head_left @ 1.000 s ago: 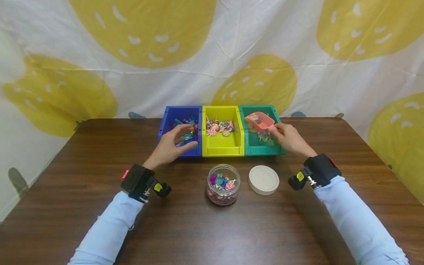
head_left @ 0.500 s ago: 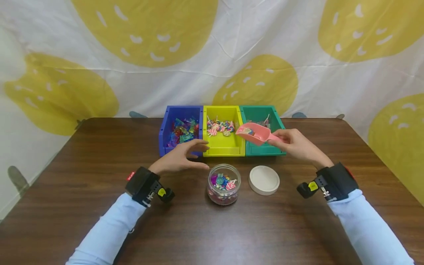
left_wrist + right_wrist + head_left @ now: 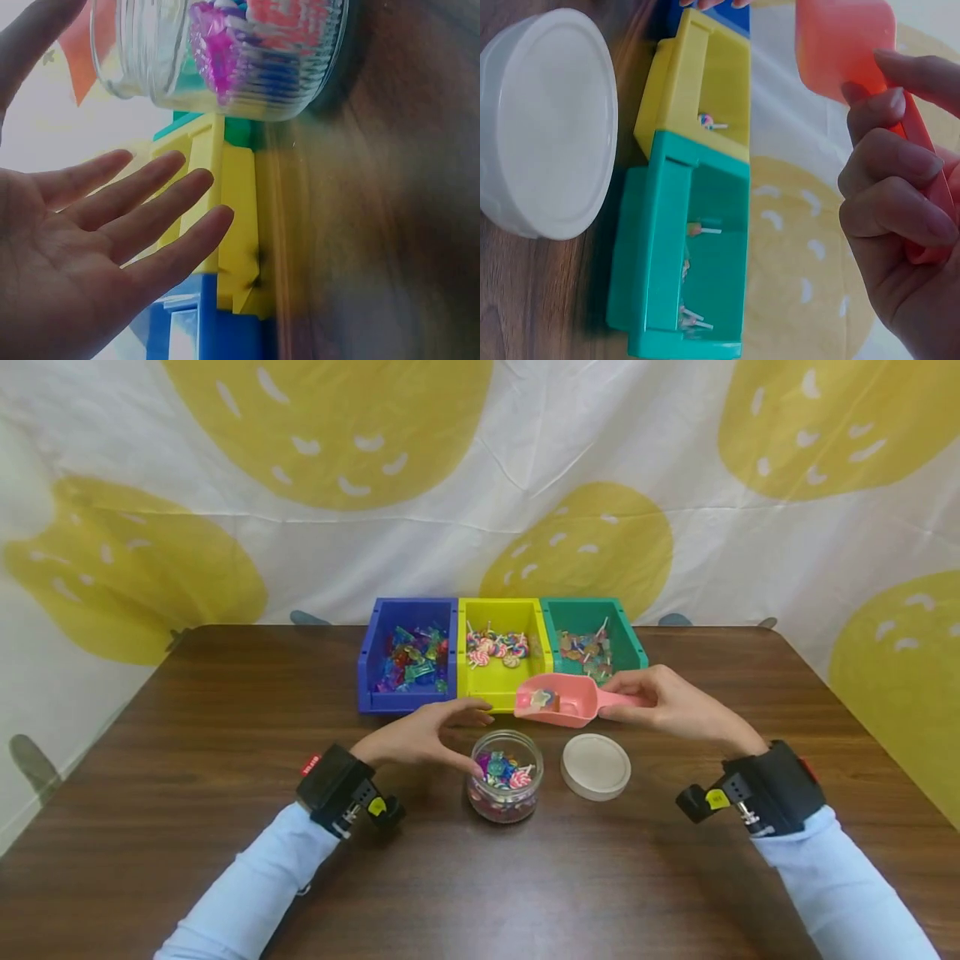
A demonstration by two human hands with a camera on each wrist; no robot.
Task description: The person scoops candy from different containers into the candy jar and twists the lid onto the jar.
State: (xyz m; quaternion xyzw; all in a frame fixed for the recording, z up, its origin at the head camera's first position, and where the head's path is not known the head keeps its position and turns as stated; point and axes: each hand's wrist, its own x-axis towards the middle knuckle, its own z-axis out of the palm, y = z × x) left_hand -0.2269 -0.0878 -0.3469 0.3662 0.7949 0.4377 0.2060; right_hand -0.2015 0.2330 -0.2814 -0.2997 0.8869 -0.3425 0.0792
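My right hand [image 3: 667,706] grips a pink scoop [image 3: 573,697] by its handle; a few small pieces lie in its bowl. The scoop hangs in front of the yellow bin, above and behind a clear glass jar [image 3: 504,806]. Colorful candy-like pieces and a pink swirl lollipop [image 3: 520,779] fill much of the jar. Beside the jar's left rim is my left hand [image 3: 423,735], fingers extended and spread, holding nothing. The left wrist view shows its fingers [image 3: 161,214] reaching past the jar [image 3: 225,56]. Whether the thumb touches the rim, I cannot tell.
A white lid [image 3: 596,767] lies right of the jar. Behind stand joined bins: a blue bin [image 3: 367,681] with translucent pieces, a yellow bin [image 3: 487,685] with small lollipops, and a green bin [image 3: 633,647] with mixed pieces. A patterned cloth [image 3: 405,552] hangs behind the table.
My right hand has brought the loaded scoop out of the green bin, leftward and closer. My left hand has come from over the blue bin to the jar's left side.
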